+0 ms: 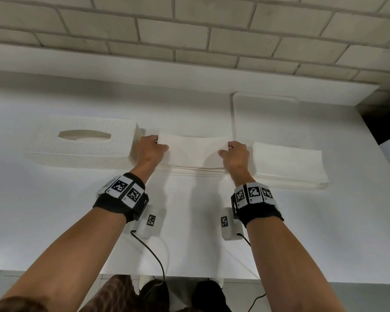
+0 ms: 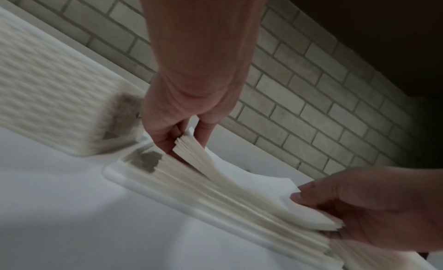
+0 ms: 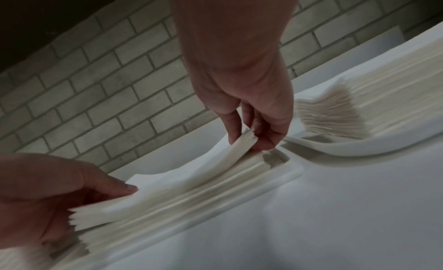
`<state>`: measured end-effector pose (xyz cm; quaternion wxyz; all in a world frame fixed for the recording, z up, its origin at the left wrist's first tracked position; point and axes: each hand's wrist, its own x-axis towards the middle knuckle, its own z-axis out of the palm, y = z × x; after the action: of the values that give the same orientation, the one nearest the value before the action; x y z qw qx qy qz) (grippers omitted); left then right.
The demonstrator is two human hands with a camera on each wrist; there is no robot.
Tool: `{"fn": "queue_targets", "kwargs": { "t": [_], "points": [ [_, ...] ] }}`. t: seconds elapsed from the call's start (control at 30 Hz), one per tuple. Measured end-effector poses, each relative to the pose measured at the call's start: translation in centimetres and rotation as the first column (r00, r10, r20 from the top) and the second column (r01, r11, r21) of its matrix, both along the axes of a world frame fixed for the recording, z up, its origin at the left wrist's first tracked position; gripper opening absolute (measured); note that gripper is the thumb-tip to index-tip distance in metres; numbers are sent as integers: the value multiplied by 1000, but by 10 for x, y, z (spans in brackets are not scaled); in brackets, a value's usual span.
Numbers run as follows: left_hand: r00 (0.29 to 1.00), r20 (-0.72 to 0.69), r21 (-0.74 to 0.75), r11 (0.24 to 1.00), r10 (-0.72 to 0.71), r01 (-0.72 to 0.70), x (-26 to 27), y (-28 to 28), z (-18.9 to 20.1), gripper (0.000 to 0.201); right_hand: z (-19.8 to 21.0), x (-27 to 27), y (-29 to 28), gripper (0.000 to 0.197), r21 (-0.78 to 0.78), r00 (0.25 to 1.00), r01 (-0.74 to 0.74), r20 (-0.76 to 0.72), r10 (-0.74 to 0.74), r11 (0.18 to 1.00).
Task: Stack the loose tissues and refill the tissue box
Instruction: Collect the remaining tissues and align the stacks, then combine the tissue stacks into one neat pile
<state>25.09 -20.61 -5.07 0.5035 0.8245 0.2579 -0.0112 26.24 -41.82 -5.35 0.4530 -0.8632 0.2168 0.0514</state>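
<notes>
A bundle of white tissues (image 1: 194, 147) lies on top of a taller tissue stack in a shallow white base tray (image 2: 153, 194). My left hand (image 1: 161, 144) pinches the bundle's left end, thumb on top and fingers under it, seen close in the left wrist view (image 2: 184, 141). At the other end, my right hand (image 1: 226, 148) pinches the bundle the same way (image 3: 249, 139). Both ends are raised and the middle sags onto the stack below. The white textured tissue box cover (image 1: 83, 143), with an oval slot, sits just left of my left hand.
A second stack of loose tissues (image 1: 288, 167) lies right of my right hand. A flat white board (image 1: 266, 113) lies behind it. The white table (image 1: 54, 210) ends at a grey brick wall (image 1: 189, 30). Cables hang from both wristbands.
</notes>
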Motion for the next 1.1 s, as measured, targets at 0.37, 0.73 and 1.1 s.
{"fn": "queue_targets", "kwargs": {
  "t": [0.37, 0.73, 1.1],
  "points": [
    [995, -90, 230, 971, -51, 70, 1, -3, -14, 41, -18, 4, 2, 35, -157, 996, -84, -24, 81, 984],
    [973, 163, 231, 965, -164, 124, 6, -66, 48, 50, 50, -12, -49, 30, -38, 954, 96, 290, -80, 995],
    [956, -52, -141, 949, -290, 281, 8, -194, 51, 56, 61, -34, -221, 44, -146, 950, 302, 123, -285, 942]
  ]
}}
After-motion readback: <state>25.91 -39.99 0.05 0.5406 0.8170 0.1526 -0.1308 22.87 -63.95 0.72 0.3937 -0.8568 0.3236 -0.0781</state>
